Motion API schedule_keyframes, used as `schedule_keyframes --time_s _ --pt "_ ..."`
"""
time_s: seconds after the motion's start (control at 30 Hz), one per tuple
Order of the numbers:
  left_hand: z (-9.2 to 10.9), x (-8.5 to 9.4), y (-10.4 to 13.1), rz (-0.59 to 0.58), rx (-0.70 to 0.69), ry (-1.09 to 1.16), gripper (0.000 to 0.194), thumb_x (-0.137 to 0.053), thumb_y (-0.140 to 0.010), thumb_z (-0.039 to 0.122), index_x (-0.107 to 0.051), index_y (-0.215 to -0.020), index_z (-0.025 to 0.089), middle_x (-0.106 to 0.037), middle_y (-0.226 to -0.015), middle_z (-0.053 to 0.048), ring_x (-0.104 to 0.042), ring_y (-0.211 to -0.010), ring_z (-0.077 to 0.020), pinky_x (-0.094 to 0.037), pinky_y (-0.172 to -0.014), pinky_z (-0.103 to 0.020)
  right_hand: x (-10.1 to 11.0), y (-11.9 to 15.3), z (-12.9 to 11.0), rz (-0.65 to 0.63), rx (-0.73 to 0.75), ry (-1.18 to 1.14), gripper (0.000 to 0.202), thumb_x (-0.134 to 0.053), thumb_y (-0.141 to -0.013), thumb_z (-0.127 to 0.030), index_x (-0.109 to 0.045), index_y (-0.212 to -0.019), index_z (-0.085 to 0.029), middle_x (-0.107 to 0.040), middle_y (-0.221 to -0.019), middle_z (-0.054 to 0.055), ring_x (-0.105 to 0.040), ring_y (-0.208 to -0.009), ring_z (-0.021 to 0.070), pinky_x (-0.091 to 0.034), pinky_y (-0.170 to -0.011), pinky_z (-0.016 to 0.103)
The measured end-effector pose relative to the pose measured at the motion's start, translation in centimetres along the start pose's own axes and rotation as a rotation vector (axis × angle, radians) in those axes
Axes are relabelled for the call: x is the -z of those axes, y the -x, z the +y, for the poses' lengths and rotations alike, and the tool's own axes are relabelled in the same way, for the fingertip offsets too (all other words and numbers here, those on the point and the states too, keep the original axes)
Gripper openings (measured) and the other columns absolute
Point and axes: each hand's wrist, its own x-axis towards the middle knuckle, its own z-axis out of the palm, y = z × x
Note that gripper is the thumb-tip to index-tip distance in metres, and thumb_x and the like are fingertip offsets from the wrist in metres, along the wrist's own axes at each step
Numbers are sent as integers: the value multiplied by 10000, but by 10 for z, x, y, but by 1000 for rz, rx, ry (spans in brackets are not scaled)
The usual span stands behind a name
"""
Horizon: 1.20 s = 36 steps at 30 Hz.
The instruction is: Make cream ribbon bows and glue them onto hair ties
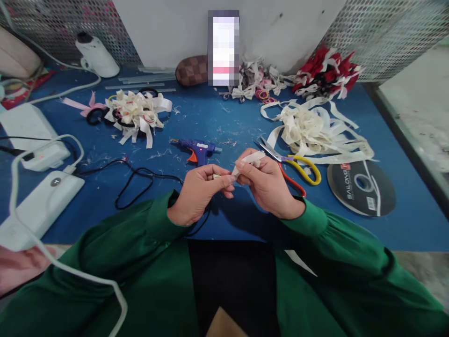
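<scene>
A short piece of cream ribbon (pixel 253 158) is pinched between both hands over the middle of the blue table. My left hand (pixel 201 192) grips its lower left end between thumb and fingers. My right hand (pixel 266 182) has its thumb pressed on the ribbon, close beside the left fingertips. Just beyond the hands lies a blue glue gun (pixel 198 149) with an orange trigger. Scissors (pixel 291 164) with yellow and red handles lie open right behind my right hand. Further right is a loose heap of cream ribbon (pixel 308 128).
A black spool (pixel 361 187) lies at the right. Cream bows (pixel 135 112) are piled at the back left, red and white ones (pixel 326 72) at the back right. White power blocks (pixel 42 208) and cables cover the left. A phone (pixel 224 49) stands at the back.
</scene>
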Motion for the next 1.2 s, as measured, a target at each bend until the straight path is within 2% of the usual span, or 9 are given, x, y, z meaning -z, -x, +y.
schedule_keyframes --time_s 0.1,0.2,0.37,0.53,0.7,0.83,0.93,1.03,1.2 --pt "3 0 0 56 -60 -45 170 -832 -719 229 -696 -744 131 -701 -602 -6 -638 -501 -106 -520 -556 -220 4 -2 0 -42 10 109 241 -710 -885 -387 -588 -814 -191 -375 -557 -92 -327 -495 78 -271 -508 261" --pt "4 2 -1 82 -95 -45 167 -823 -721 239 -697 -760 136 -691 -598 2 -627 -498 -106 -515 -542 -223 11 -5 -5 -100 55 402 238 -704 -883 -411 -632 -902 -185 -461 -593 -73 -399 -514 90 -307 -511 257" --pt "6 6 -4 97 -139 -90 132 -788 -750 224 -680 -749 148 -665 -584 17 -608 -491 -99 -507 -539 -222 24 -9 -15 -267 287 944 168 -668 -910 -265 -674 -762 -186 -562 -677 -2 -503 -655 136 -369 -611 279" --pt "6 7 -5 110 -184 -186 119 -780 -756 217 -677 -759 156 -659 -586 21 -618 -494 -100 -503 -545 -213 22 -4 -20 -108 552 1032 108 -638 -927 -218 -706 -844 -220 -535 -795 31 -532 -756 173 -406 -640 307" --pt "6 4 -2 118 -233 -310 95 -767 -754 225 -695 -766 164 -657 -575 15 -633 -511 -122 -501 -541 -220 15 5 -15 -80 706 1044 95 -645 -896 -162 -676 -917 -250 -626 -1045 79 -607 -882 205 -479 -721 347" --pt "8 2 2 151 -326 -466 60 -750 -763 202 -700 -753 172 -674 -603 10 -635 -506 -122 -499 -532 -217 12 7 -9 -133 542 959 98 -580 -924 -146 -602 -974 -227 -642 -1269 107 -659 -859 182 -501 -694 326" --pt "7 2 3 163 -429 -586 36 -732 -781 186 -704 -758 183 -705 -667 2 -655 -553 -124 -503 -546 -213 11 6 -7 -133 379 932 32 -550 -951 -188 -562 -946 -216 -700 -1005 71 -655 -727 158 -485 -637 307" --pt "2 4 2 162 -563 -702 48 -710 -779 143 -701 -770 190 -726 -706 10 -670 -598 -122 -508 -568 -206 9 3 -5 -49 237 785 96 -572 -948 -234 -528 -863 -226 -638 -748 -2 -662 -670 157 -495 -619 301" --pt "-3 8 0 176 -721 -836 74 -694 -775 116 -698 -780 190 -708 -667 33 -640 -568 -96 -498 -582 -196 6 -3 -1 37 34 360 163 -708 -843 -236 -546 -846 -223 -630 -672 -49 -657 -582 128 -527 -587 276"
